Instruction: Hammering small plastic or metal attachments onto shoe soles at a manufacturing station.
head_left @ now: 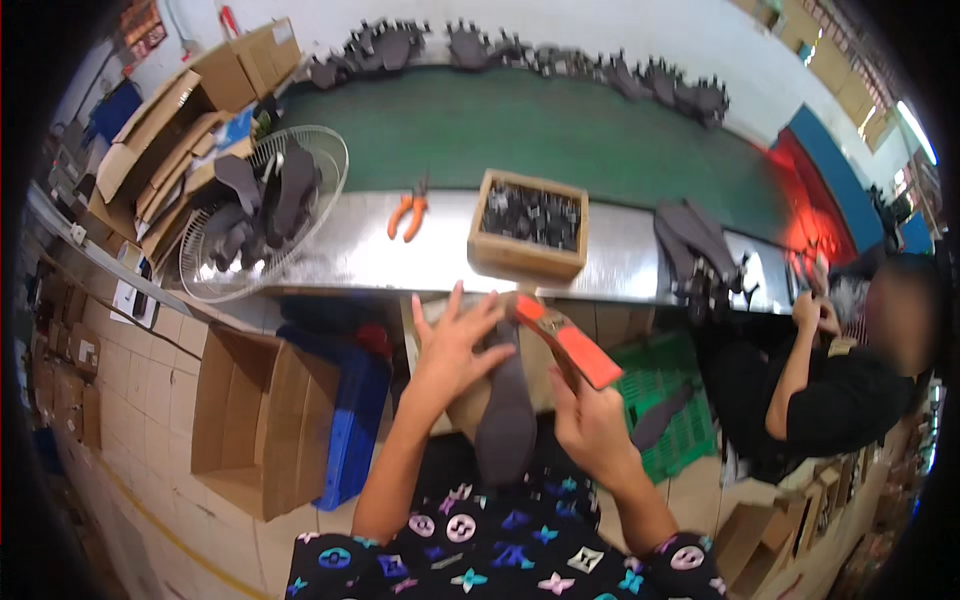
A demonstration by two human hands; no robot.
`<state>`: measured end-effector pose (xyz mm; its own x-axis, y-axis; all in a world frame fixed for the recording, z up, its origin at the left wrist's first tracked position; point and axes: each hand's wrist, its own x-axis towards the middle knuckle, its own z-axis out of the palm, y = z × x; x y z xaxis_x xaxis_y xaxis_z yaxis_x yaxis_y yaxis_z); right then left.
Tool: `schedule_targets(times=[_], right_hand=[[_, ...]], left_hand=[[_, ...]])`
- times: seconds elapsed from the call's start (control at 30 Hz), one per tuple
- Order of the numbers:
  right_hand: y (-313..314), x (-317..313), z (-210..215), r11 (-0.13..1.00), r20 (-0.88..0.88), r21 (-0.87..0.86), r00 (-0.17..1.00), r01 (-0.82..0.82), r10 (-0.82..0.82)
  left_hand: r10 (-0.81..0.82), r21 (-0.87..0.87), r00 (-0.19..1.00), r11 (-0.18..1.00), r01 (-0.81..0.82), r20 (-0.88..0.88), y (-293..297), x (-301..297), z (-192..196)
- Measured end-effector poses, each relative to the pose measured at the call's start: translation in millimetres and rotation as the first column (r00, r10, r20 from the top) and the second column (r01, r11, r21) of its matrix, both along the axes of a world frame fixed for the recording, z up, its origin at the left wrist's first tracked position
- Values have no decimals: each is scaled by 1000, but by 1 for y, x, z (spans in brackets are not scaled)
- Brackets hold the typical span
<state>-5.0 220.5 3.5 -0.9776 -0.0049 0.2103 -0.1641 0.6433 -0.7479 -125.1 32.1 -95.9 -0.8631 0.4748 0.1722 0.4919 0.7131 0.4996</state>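
Observation:
A dark grey shoe sole (pixel 505 425) lies lengthwise before me on a pale work support (pixel 467 408). My left hand (pixel 452 352) rests over the sole's far end with its fingers spread; whether the thumb presses on it I cannot tell. In my right hand (pixel 592 425) is a hammer (pixel 572 345) with an orange-red body, its far tip close to my left fingertips and the sole's far end. Beyond my hands, on the metal ledge, stands a wooden box (pixel 528 262) of small black parts. Orange-handled pliers (pixel 408 215) lie left of it.
A green conveyor belt (pixel 430 135) runs behind the ledge, with dark soles (pixel 385 45) along its far side. At left are a white wire basket (pixel 335 180) of soles, a cardboard box (pixel 225 410) and a blue crate (pixel 355 420). A co-worker (pixel 825 385) sits at right, near a green crate (pixel 690 440).

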Motion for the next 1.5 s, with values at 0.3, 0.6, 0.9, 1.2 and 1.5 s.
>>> schedule_targets(times=[0.3,0.6,0.9,1.2,1.5], right_hand=[[26,-27,-13,981,-258,190,962,-37,86],[21,-40,-20,858,-6,86,861,-506,509],[24,-18,13,323,-155,-523,461,-788,874],[30,-41,3,768,36,-376,820,-518,571],[127,-51,-70,832,-299,-3,794,554,-530]], left_hand=[[-449,650,847,739,174,284,-20,81,69],[-681,798,482,600,-64,551,-32,118,109],[-873,889,182,459,-7,452,-24,122,91],[-547,757,622,643,-116,560,-38,80,113],[730,383,677,653,-654,-89,-294,-138,138]])
